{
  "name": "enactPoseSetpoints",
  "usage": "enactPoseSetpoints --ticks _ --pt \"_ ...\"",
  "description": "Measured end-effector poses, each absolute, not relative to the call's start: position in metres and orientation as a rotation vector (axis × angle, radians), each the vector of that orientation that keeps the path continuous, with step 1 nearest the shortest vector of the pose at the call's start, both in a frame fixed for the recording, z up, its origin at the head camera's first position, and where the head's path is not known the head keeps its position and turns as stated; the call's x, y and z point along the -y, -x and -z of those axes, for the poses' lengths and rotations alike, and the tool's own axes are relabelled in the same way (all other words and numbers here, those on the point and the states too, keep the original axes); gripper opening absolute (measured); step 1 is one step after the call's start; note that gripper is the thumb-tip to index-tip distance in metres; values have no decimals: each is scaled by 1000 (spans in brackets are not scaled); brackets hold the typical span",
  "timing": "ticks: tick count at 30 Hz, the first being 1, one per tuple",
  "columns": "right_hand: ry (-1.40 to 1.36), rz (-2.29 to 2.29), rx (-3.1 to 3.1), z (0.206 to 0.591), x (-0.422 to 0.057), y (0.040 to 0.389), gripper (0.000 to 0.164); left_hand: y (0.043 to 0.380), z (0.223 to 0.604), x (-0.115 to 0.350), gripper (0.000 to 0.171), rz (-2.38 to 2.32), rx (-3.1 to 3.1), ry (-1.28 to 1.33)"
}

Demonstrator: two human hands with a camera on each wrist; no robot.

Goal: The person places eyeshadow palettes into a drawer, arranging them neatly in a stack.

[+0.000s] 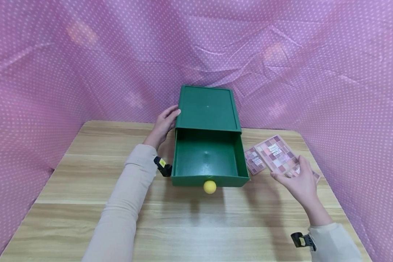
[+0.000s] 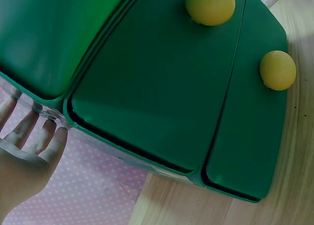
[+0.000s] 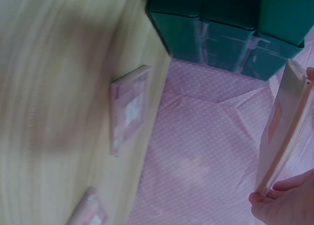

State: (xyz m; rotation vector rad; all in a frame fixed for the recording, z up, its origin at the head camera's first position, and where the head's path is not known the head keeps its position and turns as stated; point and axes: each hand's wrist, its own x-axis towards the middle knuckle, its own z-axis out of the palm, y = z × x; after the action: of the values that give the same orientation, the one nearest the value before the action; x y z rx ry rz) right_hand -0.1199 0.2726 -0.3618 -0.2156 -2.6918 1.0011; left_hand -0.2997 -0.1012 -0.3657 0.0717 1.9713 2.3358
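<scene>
A green drawer cabinet (image 1: pixel 206 107) stands at the back middle of the table, its top drawer (image 1: pixel 201 156) pulled out with nothing inside. My left hand (image 1: pixel 162 127) rests against the cabinet's left side; in the left wrist view its extended fingertips touch the wall near the top. My right hand (image 1: pixel 302 185) holds a pink eyeshadow palette (image 1: pixel 275 153) by its edges, raised to the right of the drawer. Seen from the right wrist, that palette (image 3: pixel 282 132) is tilted on edge between thumb and fingers. Below it lie two more palettes, one (image 1: pixel 253 162) beside the drawer, the other partly hidden.
Two lower drawers (image 2: pixel 152 73) of the cabinet are closed, with yellow round knobs (image 2: pixel 277 70). Another yellow knob (image 1: pixel 210 187) sticks out from the open drawer's front. Pink dotted cloth (image 1: pixel 134 65) hangs around the wooden table (image 1: pixel 101 178) at the back and sides.
</scene>
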Motion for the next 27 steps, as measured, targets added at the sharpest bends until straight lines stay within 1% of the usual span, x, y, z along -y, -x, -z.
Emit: enactPoseSetpoints --ticks 3,7,11,14,18,27 --pt "181 -1035 2681 355 -270 122 101 300 365 101 50 -2331 -1981 -76" --pt "113 -1041 2670 349 -265 126 96 300 364 101 49 -2343 -1965 -83" --pt "43 -979 2662 342 -259 130 85 300 364 102 50 -2343 -1949 -92" --pt "31 -979 2675 335 -253 132 85 302 364 103 50 -2345 -1951 -96" --pt "33 -1019 2695 327 -246 134 93 303 364 105 49 -2357 -1950 -96" --pt "-85 -1012 2699 316 -236 142 100 307 365 104 51 -2350 -1932 -103"
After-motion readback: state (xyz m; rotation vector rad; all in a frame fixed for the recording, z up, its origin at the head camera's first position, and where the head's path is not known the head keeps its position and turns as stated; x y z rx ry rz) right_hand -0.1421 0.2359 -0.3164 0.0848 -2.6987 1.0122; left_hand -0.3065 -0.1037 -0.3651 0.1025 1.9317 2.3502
